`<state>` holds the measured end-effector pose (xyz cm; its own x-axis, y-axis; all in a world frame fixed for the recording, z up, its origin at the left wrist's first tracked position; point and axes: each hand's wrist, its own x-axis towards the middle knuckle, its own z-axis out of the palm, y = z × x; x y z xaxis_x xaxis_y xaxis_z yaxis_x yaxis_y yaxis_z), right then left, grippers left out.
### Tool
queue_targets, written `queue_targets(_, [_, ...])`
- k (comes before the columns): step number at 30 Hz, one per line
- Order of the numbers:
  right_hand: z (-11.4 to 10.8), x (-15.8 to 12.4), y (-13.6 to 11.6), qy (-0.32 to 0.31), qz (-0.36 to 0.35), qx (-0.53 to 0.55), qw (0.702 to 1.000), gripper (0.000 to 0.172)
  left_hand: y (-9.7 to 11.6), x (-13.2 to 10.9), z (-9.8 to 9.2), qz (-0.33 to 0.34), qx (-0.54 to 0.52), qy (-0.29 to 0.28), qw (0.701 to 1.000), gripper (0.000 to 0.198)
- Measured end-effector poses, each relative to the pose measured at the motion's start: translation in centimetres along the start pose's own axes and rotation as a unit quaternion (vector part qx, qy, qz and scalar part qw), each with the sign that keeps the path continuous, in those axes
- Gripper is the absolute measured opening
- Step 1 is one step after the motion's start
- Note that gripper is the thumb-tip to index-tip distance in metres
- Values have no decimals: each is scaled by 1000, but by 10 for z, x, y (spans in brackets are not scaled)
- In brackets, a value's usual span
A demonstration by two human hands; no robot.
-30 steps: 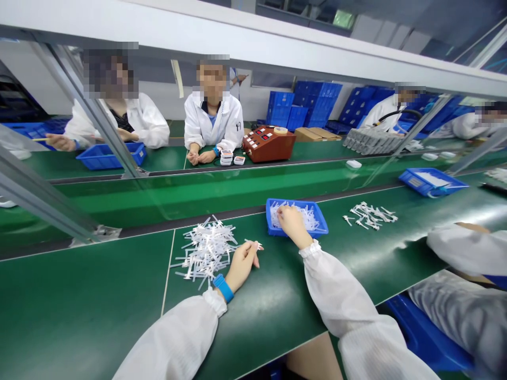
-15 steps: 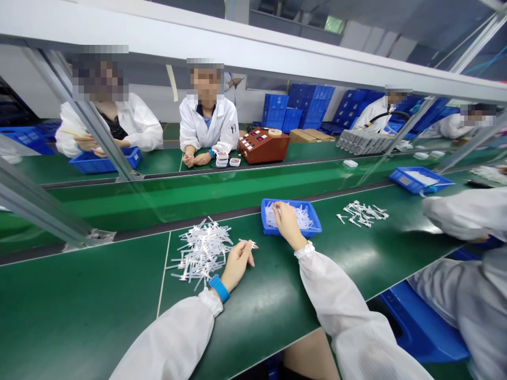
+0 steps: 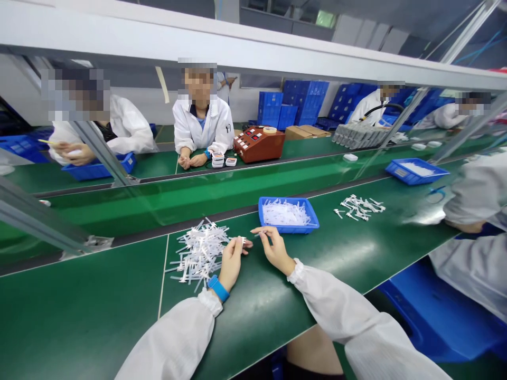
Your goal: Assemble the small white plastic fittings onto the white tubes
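Two heaps on the green bench (image 3: 99, 311), with a blue tray (image 3: 293, 229) between them near the far edge. Larger heap (image 3: 200, 250), to the worker's left: long pale strips with white bits showing among them, tangled, ends spilling outward. Smaller heap (image 3: 359, 207), well to the right of the tray: short white pieces, loosely scattered. The tray carries a broad bed of pale strips (image 3: 285, 214). My reading: work partway along, larger heap likely the done pile, tray and smaller heap the supply; nothing in sight settles it. Plenty left in both, at any rate. Hands low over the bench, fingertips facing, apart. Left hand (image 3: 230, 264), blue band (image 3: 218, 288) at the wrist, just beside the larger heap: fingers curled nearly closed about a small white piece (image 3: 243, 240). Right hand (image 3: 276, 252), just in front of the tray: thumb and forefinger pinched, apparently on one slim strip (image 3: 256, 234). Whether either palm hides more, cannot tell.
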<state>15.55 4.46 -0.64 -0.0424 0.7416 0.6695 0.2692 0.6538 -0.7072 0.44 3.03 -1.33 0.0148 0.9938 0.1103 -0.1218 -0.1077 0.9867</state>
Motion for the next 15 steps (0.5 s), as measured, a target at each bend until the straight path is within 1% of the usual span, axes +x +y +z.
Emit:
queue_targets(3, [5,-4,-8,-23,54,72,996,9,-1,1,0,-9,-21,-7,1000,41])
queue_targets(6, [4,1,-6,-28,103,125,986,9,-1,1,1,-6,-27,-18,999,39])
queue_targets(8, [3,4,-3,-39,130,156,978,11,-2,1,0,4,-12,-25,1000,38])
queue_targets(11, [2,5,-2,-54,161,187,968,15,-2,1,0,14,7,-28,999,37])
queue_targets(15, [3,4,-2,-67,194,214,955,18,-2,1,1,-4,-1,-25,1000,38])
